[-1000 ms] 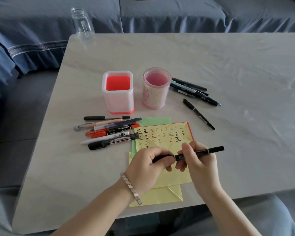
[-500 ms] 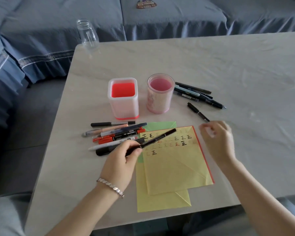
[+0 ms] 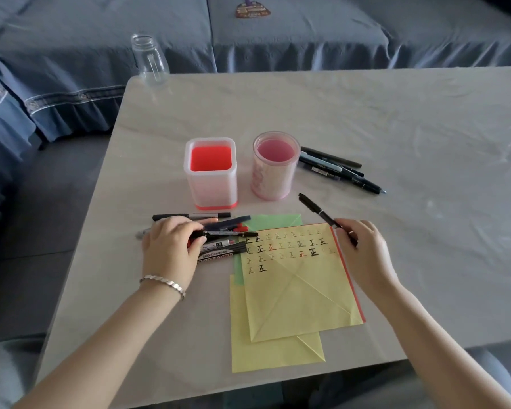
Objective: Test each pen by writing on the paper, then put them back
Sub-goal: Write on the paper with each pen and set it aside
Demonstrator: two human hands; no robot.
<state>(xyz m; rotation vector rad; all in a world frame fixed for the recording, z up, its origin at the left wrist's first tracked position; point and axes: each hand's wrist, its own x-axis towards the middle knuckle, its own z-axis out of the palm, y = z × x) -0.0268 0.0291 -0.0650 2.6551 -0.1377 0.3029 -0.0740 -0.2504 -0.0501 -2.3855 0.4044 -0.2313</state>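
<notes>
A yellow paper with rows of written characters lies at the table's near middle. My left hand rests over the pile of pens left of the paper and holds a capped black pen lying across that pile. At the paper's top right corner, my right hand pinches another thin black pen, which points away to the upper left. The square red-and-white holder and the round pink holder stand behind the paper. I see no pens in either.
Several dark pens lie right of the pink holder. Green and yellow sheets stick out from under the top paper. A glass bottle stands at the table's far left corner. A blue sofa runs behind the table.
My left hand carried the black pen leftward from over the paper down onto the pile. My right hand reached to the lone black pen right of the paper and took hold of it.
</notes>
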